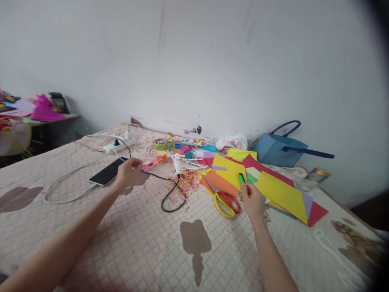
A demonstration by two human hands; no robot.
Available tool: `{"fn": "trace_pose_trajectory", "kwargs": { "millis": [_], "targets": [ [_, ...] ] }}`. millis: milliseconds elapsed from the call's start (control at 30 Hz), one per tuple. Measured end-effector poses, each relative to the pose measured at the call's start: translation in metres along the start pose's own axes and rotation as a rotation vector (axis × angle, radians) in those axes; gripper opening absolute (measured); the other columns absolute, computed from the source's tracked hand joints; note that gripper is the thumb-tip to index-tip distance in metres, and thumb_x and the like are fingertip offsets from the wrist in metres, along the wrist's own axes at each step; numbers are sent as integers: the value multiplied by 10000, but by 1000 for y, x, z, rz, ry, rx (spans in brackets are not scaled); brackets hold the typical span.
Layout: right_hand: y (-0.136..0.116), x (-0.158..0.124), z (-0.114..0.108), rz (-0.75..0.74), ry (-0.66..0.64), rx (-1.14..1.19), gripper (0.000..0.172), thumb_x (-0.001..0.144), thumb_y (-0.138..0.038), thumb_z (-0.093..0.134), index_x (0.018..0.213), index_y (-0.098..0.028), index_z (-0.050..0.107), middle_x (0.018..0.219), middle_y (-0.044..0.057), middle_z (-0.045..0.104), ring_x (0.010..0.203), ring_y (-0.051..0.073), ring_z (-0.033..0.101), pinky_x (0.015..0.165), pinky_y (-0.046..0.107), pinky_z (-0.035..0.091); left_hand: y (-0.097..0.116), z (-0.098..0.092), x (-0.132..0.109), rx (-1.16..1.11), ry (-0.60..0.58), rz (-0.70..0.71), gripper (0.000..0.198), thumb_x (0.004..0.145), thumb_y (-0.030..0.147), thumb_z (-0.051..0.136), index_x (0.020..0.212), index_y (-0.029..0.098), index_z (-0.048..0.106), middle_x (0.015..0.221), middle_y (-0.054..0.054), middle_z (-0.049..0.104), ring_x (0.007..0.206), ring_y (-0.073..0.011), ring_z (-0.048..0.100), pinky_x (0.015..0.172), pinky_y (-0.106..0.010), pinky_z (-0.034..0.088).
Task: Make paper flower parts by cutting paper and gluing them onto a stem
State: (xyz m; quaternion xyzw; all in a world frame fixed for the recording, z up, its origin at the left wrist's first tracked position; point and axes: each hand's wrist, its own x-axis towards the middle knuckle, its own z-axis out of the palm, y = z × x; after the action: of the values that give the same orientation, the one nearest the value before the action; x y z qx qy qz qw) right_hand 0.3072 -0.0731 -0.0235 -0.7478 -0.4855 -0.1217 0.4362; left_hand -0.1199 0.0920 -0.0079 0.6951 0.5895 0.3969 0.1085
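Observation:
My left hand (pixel 129 173) is closed around a black cable (pixel 170 194) that runs to a white glue gun (pixel 176 163) and back to a white power strip (pixel 119 145). A black phone (pixel 107 172) lies just left of that hand. My right hand (pixel 253 199) pinches a green marker (pixel 242 177) above sheets of coloured paper (pixel 281 194). Scissors with red and yellow handles (pixel 226 201) lie just left of my right hand.
Paper scraps (pixel 187 180), pens and a tape roll (pixel 160 143) litter the quilted bed cover (pixel 146 243) near the wall. A blue bag (pixel 281 149) stands at the back right. A side table (pixel 39 113) with pink paper is at the far left.

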Motion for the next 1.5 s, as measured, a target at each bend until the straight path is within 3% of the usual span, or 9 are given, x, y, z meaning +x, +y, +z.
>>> {"fn": "trace_pose_trajectory", "kwargs": {
  "millis": [233, 333, 433, 667, 967, 1167, 1333, 1500],
  "targets": [
    [-4, -4, 4, -16, -52, -21, 432, 842, -551, 400, 613, -205, 522, 564, 41, 630, 488, 166, 550, 523, 257, 361, -4, 9, 74, 187, -264, 14, 165, 758, 280, 573, 789, 148, 666, 806, -51, 676, 837, -218, 621, 726, -279, 457],
    [-6, -4, 4, -26, -67, -47, 433, 844, -548, 400, 592, -210, 503, 532, 29, 614, 480, 163, 538, 525, 259, 352, -6, 16, 91, 242, -392, -40, 245, 850, 307, 552, 1019, 136, 599, 1036, -73, 612, 930, -204, 589, 796, -369, 488],
    [-8, -5, 4, -20, -78, -49, 416, 841, -535, 413, 590, -214, 494, 515, 19, 602, 479, 164, 527, 526, 260, 351, -8, 22, 98, 249, -511, -104, 316, 872, 311, 530, 1145, 152, 531, 1153, -85, 552, 979, -211, 572, 808, -401, 500],
    [-7, -7, 7, -10, -117, -17, 382, 839, -512, 423, 611, -213, 492, 529, 16, 608, 496, 165, 542, 531, 259, 362, -10, 31, 104, 192, -730, -219, 325, 872, 306, 530, 1154, 146, 525, 1150, -92, 554, 970, -209, 575, 802, -402, 503],
    [-5, -8, 9, -41, -117, 10, 412, 838, -544, 406, 610, -212, 497, 540, 40, 622, 490, 176, 539, 519, 272, 372, 3, 42, 102, 225, -823, -220, 321, 870, 306, 533, 1150, 150, 530, 1155, -89, 553, 977, -213, 573, 804, -399, 501],
    [-5, -7, 7, -30, -119, 5, 410, 842, -540, 406, 604, -217, 492, 507, 29, 614, 476, 178, 542, 517, 277, 370, 8, 37, 102, 278, -717, -142, 324, 866, 307, 538, 1148, 146, 534, 1157, -87, 553, 975, -216, 573, 798, -397, 503],
    [-7, -7, 7, -21, -118, -8, 396, 836, -537, 416, 623, -215, 506, 534, 34, 632, 507, 188, 569, 532, 276, 380, 12, 21, 82, 315, -430, -15, 319, 869, 295, 526, 1150, 143, 518, 1105, -89, 575, 965, -209, 572, 821, -408, 480],
    [-8, -7, 8, -5, -134, 10, 393, 835, -542, 423, 635, -217, 516, 514, 32, 640, 497, 198, 592, 538, 285, 394, 24, 6, 43, 369, -119, 130, 453, 816, 133, 446, 1263, 200, 414, 1207, -120, 548, 1185, -291, 426, 979, -454, 287]
  ]
}}
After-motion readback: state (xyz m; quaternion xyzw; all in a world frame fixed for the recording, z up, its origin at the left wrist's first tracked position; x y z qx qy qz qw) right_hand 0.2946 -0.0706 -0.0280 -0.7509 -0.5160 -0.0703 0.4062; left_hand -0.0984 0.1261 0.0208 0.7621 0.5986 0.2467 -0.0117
